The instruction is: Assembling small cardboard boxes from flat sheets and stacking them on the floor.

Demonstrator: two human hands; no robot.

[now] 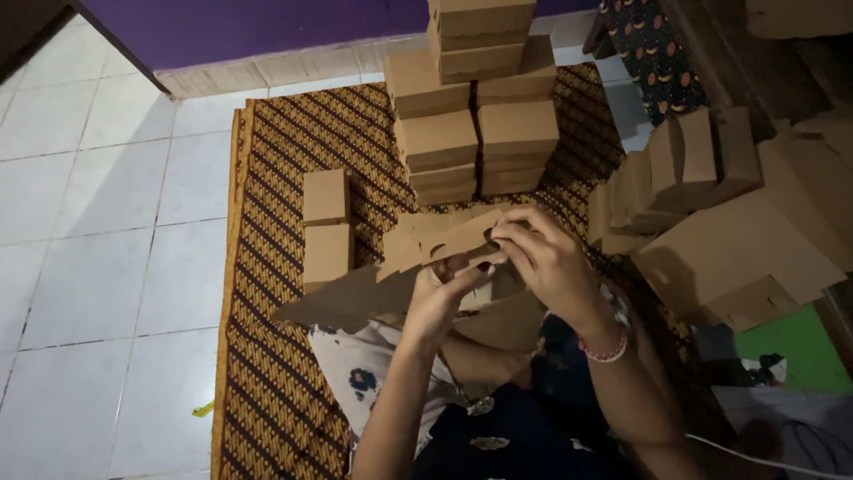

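You hold a flat brown cardboard box blank [426, 244] up in front of you, above your lap, partly folded, with its cut flaps pointing up and to the left and a broad panel [351, 298] hanging down toward your left. Your left hand [442, 298] comes up from below and pinches the lower edge of the blank, thumb and fingers closed on the card. Your right hand [542, 258] curls over the top from the right, its fingertips [498, 236] pressed onto a flap, so both hands are closed on the same piece and sit close together. A pink beaded bracelet [607, 351] rings your right wrist. Under your arms lies a white cloth with dark flower prints [355, 373], and beneath that a brown patterned mat [275, 391] spread on a white tiled floor [98, 231]. On the mat just left of the blank stand two small folded boxes [326, 227], one behind the other and touching. Straight ahead, beyond your hands, a tall stack of finished boxes [475, 124] rises in two columns against the purple wall [267, 27]. To your right a loose heap of folded boxes and flat card [729, 222] leans together, near a green patch [795, 347] and a white cable [755, 453].
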